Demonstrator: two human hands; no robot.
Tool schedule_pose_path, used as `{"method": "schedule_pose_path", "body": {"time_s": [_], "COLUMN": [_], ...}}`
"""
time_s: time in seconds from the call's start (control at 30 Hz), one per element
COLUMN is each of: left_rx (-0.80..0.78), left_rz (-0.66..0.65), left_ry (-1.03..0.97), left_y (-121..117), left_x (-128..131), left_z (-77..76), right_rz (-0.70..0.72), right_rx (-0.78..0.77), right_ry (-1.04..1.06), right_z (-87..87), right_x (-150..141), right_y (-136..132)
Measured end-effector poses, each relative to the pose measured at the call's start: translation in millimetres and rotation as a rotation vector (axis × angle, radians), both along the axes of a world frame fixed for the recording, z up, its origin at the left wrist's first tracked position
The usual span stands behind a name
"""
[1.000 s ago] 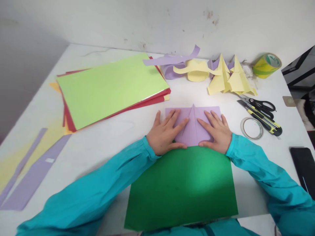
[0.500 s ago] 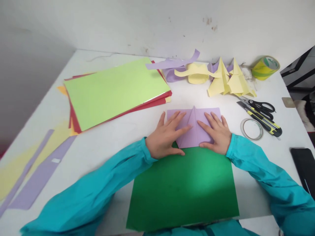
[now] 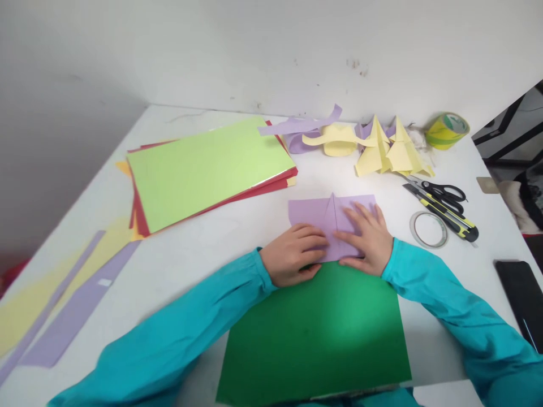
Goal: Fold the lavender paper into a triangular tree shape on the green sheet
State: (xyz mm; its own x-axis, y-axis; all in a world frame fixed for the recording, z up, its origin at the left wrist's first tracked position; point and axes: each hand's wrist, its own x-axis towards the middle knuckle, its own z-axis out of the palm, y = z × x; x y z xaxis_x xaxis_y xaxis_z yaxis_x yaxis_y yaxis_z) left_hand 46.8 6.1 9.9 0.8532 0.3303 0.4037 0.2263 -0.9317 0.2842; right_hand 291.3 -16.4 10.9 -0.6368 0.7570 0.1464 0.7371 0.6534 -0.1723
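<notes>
A folded sheet of purple paper (image 3: pixel 309 211) lies across the far edge of a green sheet (image 3: pixel 314 333). A raised crease runs up its middle to a small point at the far edge. My left hand (image 3: pixel 294 254) is closed at the paper's near left part, fingers curled over it and thumb drawn in at the near edge; the exact grip under the fingers is hidden. Spread fingers of my right hand (image 3: pixel 368 240) press flat on the paper's right half, with the thumb along its near edge.
Left of the hands lies a stack topped by a light green sheet (image 3: pixel 207 169). Purple paper strips (image 3: pixel 76 311) are at far left. Folded yellow paper planes (image 3: pixel 377 152) stand at the back. Scissors (image 3: pixel 445 192), a cutter knife (image 3: pixel 452 217), tape roll (image 3: pixel 428 229) and phone (image 3: pixel 520 299) lie right.
My left hand's fingers have curled in from lying spread on the paper, uncovering its far left part. The right hand stays spread on the right half. The camera view has shifted slightly.
</notes>
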Motion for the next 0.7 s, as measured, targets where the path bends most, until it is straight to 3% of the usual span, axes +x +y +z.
{"method": "schedule_pose_path", "body": {"time_s": [0.1,0.23,0.47,0.7], "left_rx": [0.108,0.213,0.255,0.263], "left_rz": [0.030,0.071,0.124,0.168], "left_ry": [-0.045,-0.135,-0.208,-0.292], "left_y": [-2,-4,-5,-8], "left_x": [3,4,9,16], "left_z": [-1.0,-6.4,-5.0,2.9], "right_rz": [0.150,0.248,0.321,0.293], "right_rx": [0.088,0.180,0.417,0.492], "right_ry": [0.079,0.155,0.245,0.277], "right_z": [-4.6,-11.3,-2.4,2.2], "right_x": [-4,-8,-18,-19], "right_y": [1,4,5,-2]}}
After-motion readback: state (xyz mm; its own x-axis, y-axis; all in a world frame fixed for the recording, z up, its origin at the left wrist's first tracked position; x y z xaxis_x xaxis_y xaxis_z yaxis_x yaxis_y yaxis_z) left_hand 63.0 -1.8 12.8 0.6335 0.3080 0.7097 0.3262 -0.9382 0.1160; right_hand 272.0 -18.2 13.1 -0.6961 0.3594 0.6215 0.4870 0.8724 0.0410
